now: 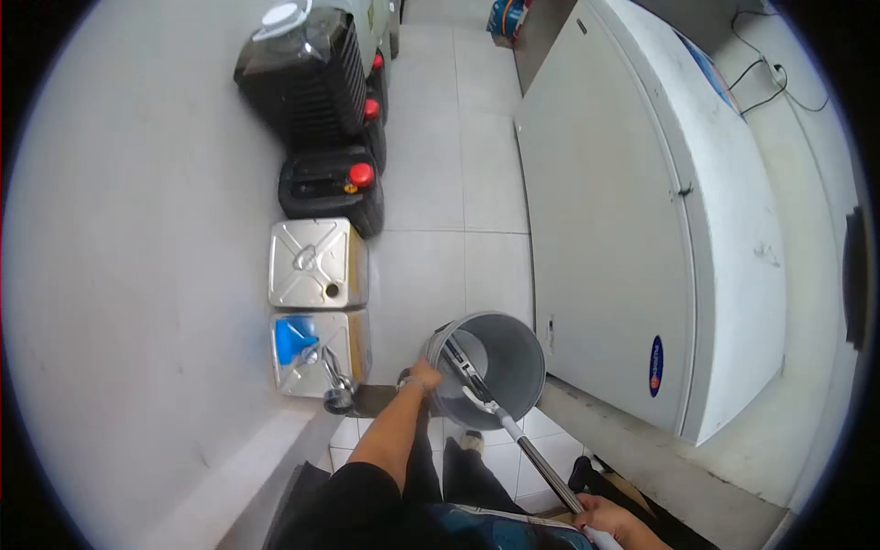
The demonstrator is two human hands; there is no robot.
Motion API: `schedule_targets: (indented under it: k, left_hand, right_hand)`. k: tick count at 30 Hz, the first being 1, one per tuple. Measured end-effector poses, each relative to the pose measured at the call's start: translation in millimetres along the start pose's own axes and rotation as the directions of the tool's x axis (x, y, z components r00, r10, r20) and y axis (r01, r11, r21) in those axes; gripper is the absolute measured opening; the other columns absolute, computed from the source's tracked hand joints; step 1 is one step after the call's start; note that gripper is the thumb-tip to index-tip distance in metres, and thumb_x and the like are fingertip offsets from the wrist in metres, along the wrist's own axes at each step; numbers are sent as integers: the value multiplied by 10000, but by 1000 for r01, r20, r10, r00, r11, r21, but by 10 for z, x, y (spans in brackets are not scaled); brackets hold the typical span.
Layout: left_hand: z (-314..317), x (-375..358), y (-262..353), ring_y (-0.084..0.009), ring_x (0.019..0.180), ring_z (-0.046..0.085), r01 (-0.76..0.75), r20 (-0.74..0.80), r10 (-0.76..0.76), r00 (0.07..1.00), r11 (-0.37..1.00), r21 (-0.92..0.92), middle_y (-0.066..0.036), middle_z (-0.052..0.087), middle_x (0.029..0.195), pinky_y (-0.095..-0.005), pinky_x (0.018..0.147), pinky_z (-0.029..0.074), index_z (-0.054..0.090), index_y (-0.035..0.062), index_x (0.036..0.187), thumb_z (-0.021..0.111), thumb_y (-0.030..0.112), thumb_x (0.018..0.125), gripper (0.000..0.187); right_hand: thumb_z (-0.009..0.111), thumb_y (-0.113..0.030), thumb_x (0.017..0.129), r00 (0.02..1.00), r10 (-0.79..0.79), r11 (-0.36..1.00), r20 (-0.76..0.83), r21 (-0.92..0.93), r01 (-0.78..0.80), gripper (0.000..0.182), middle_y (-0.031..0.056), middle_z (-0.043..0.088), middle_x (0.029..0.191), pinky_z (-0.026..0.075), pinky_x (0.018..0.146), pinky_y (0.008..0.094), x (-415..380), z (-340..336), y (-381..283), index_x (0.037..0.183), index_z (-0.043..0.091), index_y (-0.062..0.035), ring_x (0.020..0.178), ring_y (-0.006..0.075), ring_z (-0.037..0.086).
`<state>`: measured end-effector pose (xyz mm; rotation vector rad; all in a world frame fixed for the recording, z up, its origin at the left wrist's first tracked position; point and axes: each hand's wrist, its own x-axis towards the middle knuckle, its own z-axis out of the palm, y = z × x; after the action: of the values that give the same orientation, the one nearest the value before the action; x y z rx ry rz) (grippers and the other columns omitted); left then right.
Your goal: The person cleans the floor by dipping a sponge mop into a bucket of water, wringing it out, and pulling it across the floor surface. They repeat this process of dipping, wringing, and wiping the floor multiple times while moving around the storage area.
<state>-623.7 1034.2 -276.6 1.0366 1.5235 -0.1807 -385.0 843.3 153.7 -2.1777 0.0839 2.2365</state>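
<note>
My left hand (pixel 422 373) is closed on the left rim of a grey bucket (pixel 518 357), beside a silver tin. A mop (pixel 477 383) leans into the bucket, its grey and white head inside against the left wall. Its metal handle (pixel 547 470) slants down to the right. Near the lower end of that handle, my right hand (pixel 600 515) has its fingers wrapped round it. The bucket's inside looks grey, and its bottom is partly hidden by the mop head.
Two silver tins (pixel 298 261) stand along the left wall, the nearer with a blue funnel (pixel 293 340) and a metal utensil (pixel 337 385). Dark jerrycans (pixel 316 179) with red caps stand beyond. A white chest freezer (pixel 605 211) flanks the tiled floor (pixel 422 192) at right.
</note>
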Motion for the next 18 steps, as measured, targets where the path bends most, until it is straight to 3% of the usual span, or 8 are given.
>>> schedule_targets:
  k: [1,4,7,10,13,16,17,18]
  left_hand:
    - [-155,-73,156,-321,868,599,28,16,-26,1000,997,-77,-235,583,959,-366,707,499,469,-51,1064,635,184,618,531]
    - [-671,-381,646,-298,813,614,-69,-108,68,992,998,-3,-224,586,938,-358,609,527,451,-61,1079,664,175,609,567]
    - [-1256,-506,1213,-269,769,615,-109,-84,99,992,985,-132,-206,584,883,-346,531,532,446,-73,1051,669,152,600,551]
    - [-2103,-733,2030,-246,750,608,-113,29,123,992,966,-230,-186,572,856,-358,539,537,444,-83,1038,656,140,603,532]
    - [-2557,-599,2686,-273,831,601,-170,-104,154,983,969,-179,-198,583,930,-355,622,505,494,-71,1026,669,192,610,523]
    - [-3122,-419,3347,-269,751,609,-185,-74,177,981,974,-127,-183,595,868,-345,610,502,520,-71,982,668,174,610,469]
    - [-3319,-143,3657,-267,732,610,-242,-137,222,965,959,-148,-179,597,856,-340,600,503,523,-71,981,665,167,613,461]
    - [-3388,58,3696,-265,712,610,-257,-171,229,958,953,-161,-175,598,843,-336,591,505,526,-72,980,662,159,617,452]
  right_hand:
    - [521,61,702,997,-66,997,-37,-54,64,356,59,503,592,393,391,244,-171,92,-172,1046,469,-14,412,133,486]
    - [518,64,687,999,-32,999,18,-24,33,308,59,503,591,390,400,238,-919,258,-813,983,479,-12,422,136,494]
    - [520,66,680,997,-82,986,5,-147,81,284,61,502,583,388,398,238,-1373,237,-1162,949,475,-14,430,140,502]
    - [515,67,683,991,-129,990,27,-60,130,285,60,501,579,391,407,234,-1740,261,-1708,954,476,-11,440,135,505]
    - [506,64,688,964,-250,962,96,-90,258,273,57,505,592,398,421,234,-1771,-71,-2176,949,483,-10,451,132,508]
    - [494,42,704,948,-285,947,140,-109,301,261,50,519,631,408,439,240,-1743,-318,-2826,959,496,-11,484,124,515]
    - [490,32,711,939,-314,936,143,-122,332,259,48,525,648,412,445,243,-1748,-436,-3249,966,501,-12,498,120,519]
    - [483,-8,733,952,-290,875,98,-374,306,267,27,540,700,417,460,239,-1862,-508,-3628,998,513,-19,546,98,519]
